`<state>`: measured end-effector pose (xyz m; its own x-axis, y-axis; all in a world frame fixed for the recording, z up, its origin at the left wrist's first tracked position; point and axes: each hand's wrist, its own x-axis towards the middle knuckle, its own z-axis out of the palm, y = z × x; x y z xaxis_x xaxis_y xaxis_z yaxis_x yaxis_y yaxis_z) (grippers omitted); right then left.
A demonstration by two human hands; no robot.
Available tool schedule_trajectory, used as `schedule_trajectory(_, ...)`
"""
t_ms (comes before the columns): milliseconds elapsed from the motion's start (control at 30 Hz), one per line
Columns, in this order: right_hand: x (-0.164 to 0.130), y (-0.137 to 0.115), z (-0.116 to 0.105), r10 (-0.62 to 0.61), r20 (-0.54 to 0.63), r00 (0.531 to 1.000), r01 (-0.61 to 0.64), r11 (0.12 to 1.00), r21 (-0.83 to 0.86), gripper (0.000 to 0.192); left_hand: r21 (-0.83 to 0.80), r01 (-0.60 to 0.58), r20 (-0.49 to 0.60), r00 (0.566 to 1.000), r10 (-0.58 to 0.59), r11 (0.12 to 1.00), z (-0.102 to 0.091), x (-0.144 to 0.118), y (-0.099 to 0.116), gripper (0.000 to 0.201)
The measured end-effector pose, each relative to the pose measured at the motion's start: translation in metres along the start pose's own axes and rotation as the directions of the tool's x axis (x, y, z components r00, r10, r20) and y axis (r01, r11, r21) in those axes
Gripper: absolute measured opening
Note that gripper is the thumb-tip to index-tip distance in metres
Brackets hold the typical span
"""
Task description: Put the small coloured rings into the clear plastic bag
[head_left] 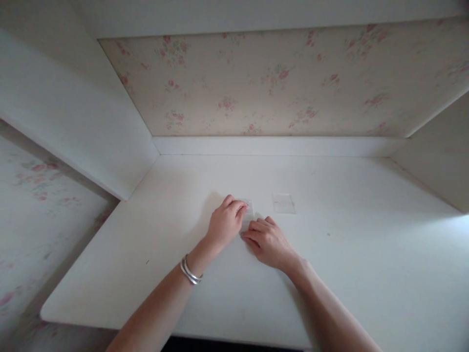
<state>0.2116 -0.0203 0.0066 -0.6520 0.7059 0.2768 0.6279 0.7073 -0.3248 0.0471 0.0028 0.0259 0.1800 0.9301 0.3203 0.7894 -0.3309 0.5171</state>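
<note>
My left hand (226, 218), with a silver bangle (190, 270) on its wrist, has thumb and fingers pinched together over a small clear plastic piece (249, 207). That piece lies flat on the white desk, partly covered by the fingers. Close by on the right, my right hand (268, 242) rests low with its fingers curled and pressed together, tips near the front of the clear piece. What either pinch holds is hidden or too small to make out. Just beyond the right hand lies a clear square plastic case or lid (284, 203), apart from both hands.
The white desk (205, 303) is bounded by a low back ledge (278, 146) and side panels (91, 112). Floral wallpaper (264, 83) covers the wall behind. Small dark specks lie on the surface, and the desk's rounded corner (46, 310) is at the front left.
</note>
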Motion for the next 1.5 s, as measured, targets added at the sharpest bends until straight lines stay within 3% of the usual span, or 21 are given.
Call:
schedule_trajectory(200, -0.001, 0.001, -0.001, -0.004, -0.032, 0.999, 0.004, 1.0, 0.012, 0.018, 0.044, 0.025, 0.021, 0.999, -0.026, 0.999, 0.006, 0.024, 0.0, 0.019)
schedule_trajectory(433, 0.0, 0.003, -0.002, 0.051, -0.139, 0.989, -0.043, 0.997, 0.062, 0.021, 0.07, -0.003, 0.141, 0.99, -0.007, 0.998, 0.007, 0.037, -0.009, 0.021)
schedule_trajectory(633, 0.0, 0.014, 0.002, 0.182, -0.286, 0.941, -0.132, 0.973, 0.188, 0.023, 0.079, -0.009, 0.204, 0.979, -0.007, 0.997, 0.011, 0.041, -0.012, 0.024)
schedule_trajectory(767, 0.002, 0.023, 0.008, 0.323, -0.369, 0.871, -0.226, 0.932, 0.283, 0.023, 0.001, -0.019, 0.139, 0.99, 0.018, 1.0, 0.006, 0.025, -0.009, 0.027)
schedule_trajectory(900, 0.004, 0.029, 0.013, 0.402, -0.385, 0.831, -0.265, 0.894, 0.361, 0.022, -0.104, -0.039, 0.061, 0.997, 0.045, 0.994, -0.004, -0.008, -0.004, 0.024)
schedule_trajectory(1033, 0.006, 0.03, 0.015, 0.419, -0.398, 0.816, -0.284, 0.89, 0.356, 0.022, -0.092, -0.108, 0.204, 0.971, 0.125, 0.99, -0.009, -0.037, -0.002, 0.025)
schedule_trajectory(1167, 0.007, 0.025, 0.015, 0.411, -0.39, 0.824, -0.278, 0.893, 0.354, 0.023, 0.02, -0.166, 0.333, 0.931, 0.15, 0.986, -0.009, -0.045, -0.006, 0.023)
schedule_trajectory(1500, 0.026, 0.022, 0.021, 0.446, -0.406, 0.797, -0.299, 0.877, 0.377, 0.023, 0.122, -0.187, 0.392, 0.911, 0.126, 0.975, -0.01, -0.044, -0.011, 0.018)
